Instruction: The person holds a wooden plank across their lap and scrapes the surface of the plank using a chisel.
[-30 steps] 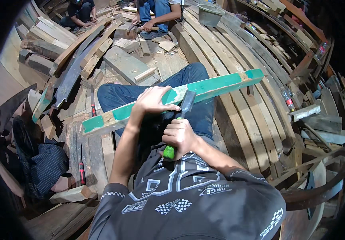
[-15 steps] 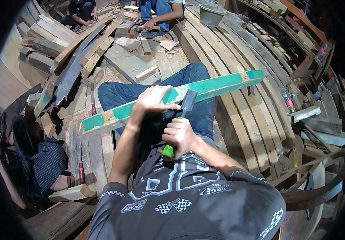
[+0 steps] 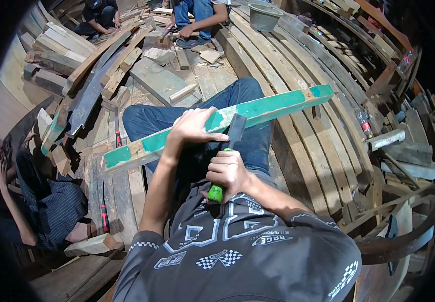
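A long wooden batten (image 3: 262,105) with flaking green paint lies slanted across my crossed legs in blue jeans. My left hand (image 3: 193,126) grips it left of the middle, fingers over the top and thumb along the near side. In my right hand (image 3: 226,170), closed around its green handle (image 3: 216,194), is a chisel whose broad flat metal blade (image 3: 236,127) points away from me and meets the batten just right of my left thumb. Whether the edge bites into the wood I cannot tell.
Long planks (image 3: 308,146) run along my right, with a bucket (image 3: 264,18) on them and a bottle (image 3: 364,125) beside them. Timber (image 3: 69,45) is piled left. Red-handled tools (image 3: 104,219) lie at left. Two co-workers (image 3: 197,25) sit ahead; another person's arm (image 3: 13,201) is at far left.
My hands, the chisel and the batten have barely shifted. At the far left, the other person's arm and hand have come further into view and moved up.
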Motion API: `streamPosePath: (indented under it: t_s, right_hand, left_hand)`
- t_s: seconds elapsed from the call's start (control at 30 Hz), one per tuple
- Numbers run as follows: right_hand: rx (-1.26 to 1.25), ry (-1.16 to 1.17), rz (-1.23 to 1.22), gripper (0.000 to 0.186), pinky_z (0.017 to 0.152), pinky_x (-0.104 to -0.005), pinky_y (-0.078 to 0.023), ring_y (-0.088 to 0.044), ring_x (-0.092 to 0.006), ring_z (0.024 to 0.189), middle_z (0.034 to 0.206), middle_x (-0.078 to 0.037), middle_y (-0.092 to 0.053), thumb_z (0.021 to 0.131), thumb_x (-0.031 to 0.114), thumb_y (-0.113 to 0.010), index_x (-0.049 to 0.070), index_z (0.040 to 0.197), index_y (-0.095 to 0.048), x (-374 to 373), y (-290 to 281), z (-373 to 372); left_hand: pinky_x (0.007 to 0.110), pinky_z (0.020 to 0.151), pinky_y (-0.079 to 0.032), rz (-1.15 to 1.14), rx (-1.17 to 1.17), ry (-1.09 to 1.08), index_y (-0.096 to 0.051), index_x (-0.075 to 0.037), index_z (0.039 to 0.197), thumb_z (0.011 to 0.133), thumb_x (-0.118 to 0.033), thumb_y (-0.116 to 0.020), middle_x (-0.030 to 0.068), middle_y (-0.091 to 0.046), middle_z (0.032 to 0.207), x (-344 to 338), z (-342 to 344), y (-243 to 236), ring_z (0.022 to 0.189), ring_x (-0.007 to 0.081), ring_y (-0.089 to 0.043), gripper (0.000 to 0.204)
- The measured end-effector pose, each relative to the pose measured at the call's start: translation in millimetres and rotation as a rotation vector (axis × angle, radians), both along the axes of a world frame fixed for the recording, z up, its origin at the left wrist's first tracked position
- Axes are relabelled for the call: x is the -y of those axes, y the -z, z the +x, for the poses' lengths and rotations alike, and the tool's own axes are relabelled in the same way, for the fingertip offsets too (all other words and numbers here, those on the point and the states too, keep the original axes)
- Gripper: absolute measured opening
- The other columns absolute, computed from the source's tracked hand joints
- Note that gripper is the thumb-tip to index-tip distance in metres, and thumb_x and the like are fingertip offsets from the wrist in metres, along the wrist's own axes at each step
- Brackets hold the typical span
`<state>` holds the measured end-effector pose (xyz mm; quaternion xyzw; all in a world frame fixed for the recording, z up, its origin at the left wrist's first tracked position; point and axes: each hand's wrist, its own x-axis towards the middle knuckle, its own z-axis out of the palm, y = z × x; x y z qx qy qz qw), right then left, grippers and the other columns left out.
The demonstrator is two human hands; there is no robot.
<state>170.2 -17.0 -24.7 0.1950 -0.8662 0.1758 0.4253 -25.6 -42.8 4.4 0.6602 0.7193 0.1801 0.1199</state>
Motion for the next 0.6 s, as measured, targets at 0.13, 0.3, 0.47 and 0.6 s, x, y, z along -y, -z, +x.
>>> streamPosePath:
  t_s: [0.13,0.3,0.47,0.6]
  right_hand:
    - [0.010,0.005,-0.001,0.039,0.050,-0.0369,-0.035,-0.048,-0.0234,0.054,0.059,-0.003,-0.041,0.053,0.035,-0.079,0.012,0.058,-0.047,-2,2,0]
    - [-0.025,0.057,-0.008,0.040,0.050,-0.0372,-0.036,-0.048,-0.0241,0.053,0.059,-0.003,-0.042,0.049,0.034,-0.080,0.012,0.059,-0.048,-11,1,-5]
    - [0.005,0.048,-0.008,0.039,0.052,-0.0373,-0.037,-0.049,-0.0231,0.055,0.060,-0.002,-0.043,0.051,0.035,-0.080,0.013,0.060,-0.049,-1,-3,3]
    - [0.017,0.023,0.001,0.038,0.051,-0.0375,-0.036,-0.049,-0.0230,0.055,0.060,-0.002,-0.043,0.050,0.033,-0.079,0.013,0.061,-0.049,-8,-4,1]
  left_hand:
    - [0.048,0.097,-0.048,-0.008,0.003,-0.003,-0.061,-0.004,0.132,0.067,-0.079,-0.074,0.0234,-0.070,0.116,-1,-2,5,0.111,0.0410,-0.065,0.099]
    - [0.048,0.097,-0.048,0.047,-0.019,-0.127,-0.061,-0.003,0.131,0.068,-0.082,-0.071,0.0261,-0.070,0.112,-4,-1,18,0.110,0.0413,-0.065,0.101]
    - [0.049,0.096,-0.049,0.009,-0.004,-0.025,-0.063,-0.004,0.130,0.069,-0.080,-0.072,0.0274,-0.069,0.111,2,0,1,0.108,0.0417,-0.065,0.098]
    - [0.049,0.099,-0.047,0.052,-0.006,-0.050,-0.061,-0.002,0.132,0.071,-0.080,-0.071,0.0273,-0.069,0.113,3,-1,8,0.111,0.0408,-0.065,0.100]
